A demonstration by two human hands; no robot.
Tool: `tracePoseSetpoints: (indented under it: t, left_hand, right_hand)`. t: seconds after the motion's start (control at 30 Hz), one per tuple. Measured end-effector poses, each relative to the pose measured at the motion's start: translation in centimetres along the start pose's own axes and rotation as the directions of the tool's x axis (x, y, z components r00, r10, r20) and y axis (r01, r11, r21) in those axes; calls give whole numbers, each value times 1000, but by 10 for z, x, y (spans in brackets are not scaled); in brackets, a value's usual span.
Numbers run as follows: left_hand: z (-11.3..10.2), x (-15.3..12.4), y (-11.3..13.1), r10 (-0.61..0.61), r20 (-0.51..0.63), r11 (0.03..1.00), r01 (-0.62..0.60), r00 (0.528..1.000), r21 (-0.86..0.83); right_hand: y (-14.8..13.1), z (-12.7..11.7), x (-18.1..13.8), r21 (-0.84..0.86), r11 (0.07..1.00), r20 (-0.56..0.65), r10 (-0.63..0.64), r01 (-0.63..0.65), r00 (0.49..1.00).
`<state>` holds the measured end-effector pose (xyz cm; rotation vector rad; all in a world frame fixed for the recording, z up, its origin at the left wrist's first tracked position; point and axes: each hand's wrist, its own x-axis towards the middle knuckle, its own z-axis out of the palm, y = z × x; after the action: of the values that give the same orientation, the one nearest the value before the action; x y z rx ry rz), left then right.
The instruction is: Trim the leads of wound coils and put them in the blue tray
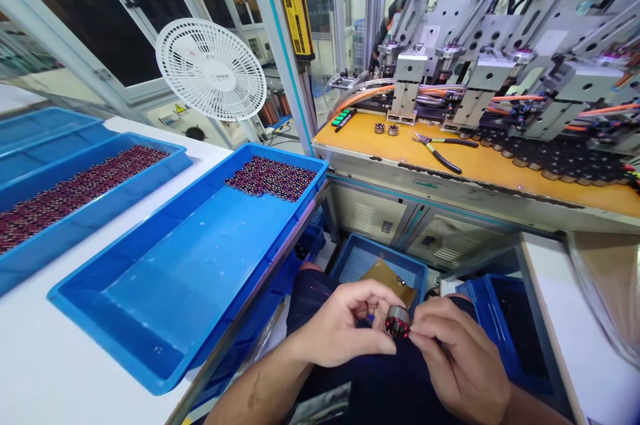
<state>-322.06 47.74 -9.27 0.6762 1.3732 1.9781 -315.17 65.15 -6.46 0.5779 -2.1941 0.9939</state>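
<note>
Over my lap, a small round motor stator (397, 321) shows a grey metal ring and a dark face with red bits. My left hand (345, 325) is closed around its left side, with the thumb stretched below it. At its right edge, my right hand (453, 348) has thumb and forefinger pinched together, touching the stator or something tiny on it; I cannot make out what lies between those fingertips. The other right fingers are curled in.
To the left, a long blue tray (175, 265) holds rows of similar parts at its far end. Behind it stand another filled tray (90, 211) and a white fan (213, 71). Pliers (443, 146) and two metal rings (386, 129) lie on the orange bench below the machine (480, 58).
</note>
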Motion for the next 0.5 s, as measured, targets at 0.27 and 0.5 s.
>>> tracePoseSetpoints:
  t: [0.27, 0.5]
  left_hand:
    - [5, -1, 4, 177, -18, 983, -178, 984, -46]
    - [8, 6, -4, 382, -5, 857, -356, 924, -373]
  right_hand:
    - [8, -2, -10, -145, 989, 39, 28, -22, 999]
    - [27, -4, -28, -108, 990, -21, -94, 91, 995]
